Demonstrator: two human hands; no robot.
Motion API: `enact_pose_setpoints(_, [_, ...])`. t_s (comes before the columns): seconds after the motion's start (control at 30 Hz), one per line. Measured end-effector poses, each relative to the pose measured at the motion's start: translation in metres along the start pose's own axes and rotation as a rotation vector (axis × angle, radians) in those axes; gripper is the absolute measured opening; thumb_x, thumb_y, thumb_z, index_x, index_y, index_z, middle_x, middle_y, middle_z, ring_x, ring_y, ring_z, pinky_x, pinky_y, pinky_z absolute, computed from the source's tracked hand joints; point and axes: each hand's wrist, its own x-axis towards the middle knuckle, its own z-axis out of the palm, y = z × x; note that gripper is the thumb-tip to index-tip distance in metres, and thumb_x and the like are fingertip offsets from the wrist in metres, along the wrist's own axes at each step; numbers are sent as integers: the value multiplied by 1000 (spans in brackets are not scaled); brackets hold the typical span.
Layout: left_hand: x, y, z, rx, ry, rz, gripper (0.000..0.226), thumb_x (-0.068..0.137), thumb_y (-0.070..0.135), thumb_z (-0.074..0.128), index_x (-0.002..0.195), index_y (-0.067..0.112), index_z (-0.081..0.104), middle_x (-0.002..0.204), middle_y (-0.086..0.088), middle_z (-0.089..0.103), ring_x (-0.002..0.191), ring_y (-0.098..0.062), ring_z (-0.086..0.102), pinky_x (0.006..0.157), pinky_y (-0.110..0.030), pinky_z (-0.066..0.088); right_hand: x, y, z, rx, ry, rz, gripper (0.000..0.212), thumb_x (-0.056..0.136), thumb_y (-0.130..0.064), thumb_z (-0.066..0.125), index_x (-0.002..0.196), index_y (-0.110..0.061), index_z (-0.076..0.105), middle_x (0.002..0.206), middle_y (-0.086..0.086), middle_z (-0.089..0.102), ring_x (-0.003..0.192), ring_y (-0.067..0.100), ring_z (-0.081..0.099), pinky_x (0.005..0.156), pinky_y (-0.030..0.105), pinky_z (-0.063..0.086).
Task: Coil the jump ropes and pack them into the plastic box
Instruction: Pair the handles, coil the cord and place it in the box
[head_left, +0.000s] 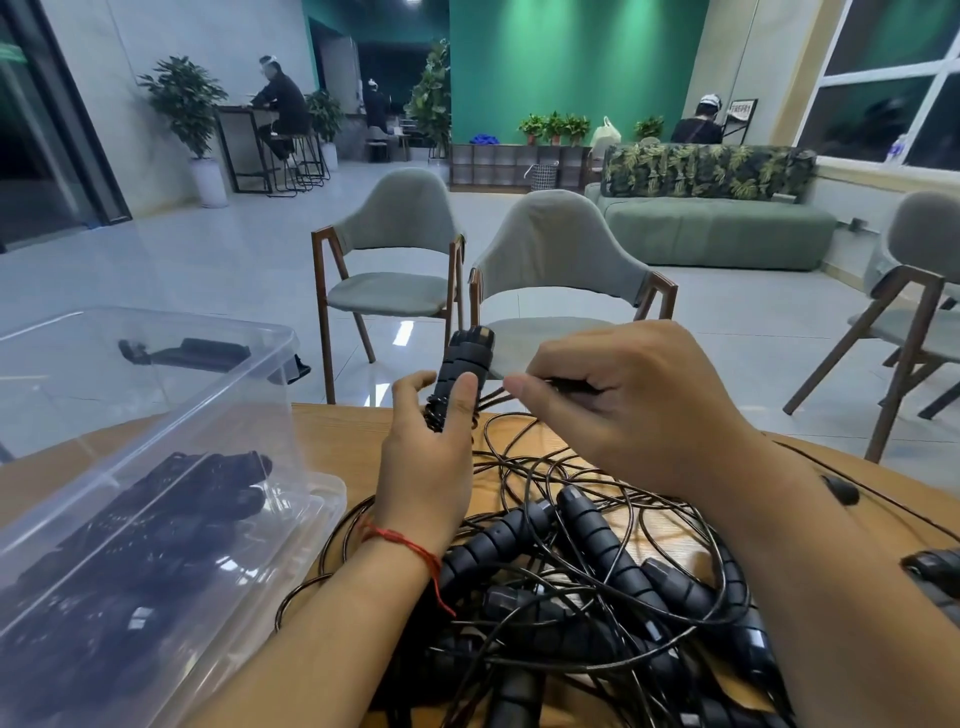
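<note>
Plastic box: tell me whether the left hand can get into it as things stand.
Probably yes. The plastic box lies uncovered just beside the left hand, with nothing between them, though its fingers already grip a rope handle.

The tangled rope heap (597, 587) covers the counter (337, 431) from four to seven o'clock of the left grip (431, 447) and right grip (623, 410), which hold one jump rope (467, 358) between them. At nine, a bare counter strip, then the wall of the open plastic box (280, 364). Twelve is open air before two chairs (561, 249).
</note>
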Motion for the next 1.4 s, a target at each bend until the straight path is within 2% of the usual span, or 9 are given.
enact_pose_setpoints(0.07, [4, -4, -1, -41, 8, -15, 58, 96, 80, 41, 126, 33, 58, 87, 6, 68, 77, -12, 68, 68, -33, 54, -1, 3, 0, 10, 41, 26, 42, 103, -39, 65, 67, -18, 68, 55, -5, 52, 52, 19, 48, 50, 36, 41])
enact_pose_setpoints(0.13, [6, -6, -2, -56, 10, -25, 63, 94, 83, 38, 120, 32, 64, 87, 4, 69, 80, -22, 70, 70, -39, 57, -1, 4, 0, -2, 68, 17, 40, 103, -37, 67, 68, -17, 70, 55, -7, 54, 51, 18, 50, 49, 35, 42])
enact_pose_setpoints(0.33, [1, -4, -2, 75, -68, 26, 56, 100, 77, 37, 134, 40, 62, 100, 13, 72, 95, -13, 69, 78, -37, 57, -1, -3, 10, -37, 96, -133, 39, 105, -36, 66, 72, -17, 73, 59, -5, 61, 53, 21, 54, 49, 36, 43])
enact_pose_setpoints(0.53, [-14, 6, 2, 384, -252, 203, 61, 104, 73, 24, 157, 48, 39, 143, 16, 60, 129, -12, 56, 91, -34, 49, 1, 8, 0, 8, 128, 19, 29, 103, -35, 72, 80, -16, 76, 67, -5, 65, 62, 17, 57, 57, 39, 47])
enact_pose_setpoints(0.67, [-22, 12, -1, 381, -336, 288, 63, 104, 77, 18, 156, 50, 42, 139, 18, 62, 130, -7, 56, 97, -39, 54, 3, 9, -8, 85, 139, 93, 25, 99, -33, 78, 81, -16, 76, 68, -13, 63, 65, 12, 58, 61, 35, 48])
enact_pose_setpoints(0.83, [-27, 20, -1, 467, -401, 354, 69, 84, 94, 46, 139, 53, 52, 111, 23, 66, 105, -1, 61, 86, -37, 58, 5, 4, -11, 192, 82, 122, 21, 95, -30, 84, 80, -18, 74, 59, -29, 49, 59, 6, 55, 59, 15, 36])
enact_pose_setpoints(1.03, [-31, 23, -3, 470, -364, 456, 49, 83, 82, 64, 120, 50, 65, 85, 29, 64, 85, 5, 63, 71, -23, 55, 6, 5, -2, 239, 48, 138, 26, 93, -33, 85, 78, -16, 73, 63, -16, 56, 59, 13, 52, 58, 24, 38])
enact_pose_setpoints(1.2, [-32, 20, -5, 321, -484, 533, 54, 88, 68, 71, 134, 41, 64, 97, 21, 71, 90, -1, 69, 75, -28, 58, 3, 19, -4, 285, 53, 246, 25, 91, -35, 86, 75, -19, 74, 57, -18, 51, 55, 7, 46, 58, 12, 32])
enact_pose_setpoints(1.4, [-36, 22, -12, 200, -502, 573, 94, 80, 64, 80, 156, 37, 33, 128, 13, 73, 113, -1, 70, 96, -23, 57, -4, 40, 0, 551, -149, 502, 26, 87, -40, 86, 75, -18, 78, 60, -8, 58, 60, 4, 48, 59, 17, 38])
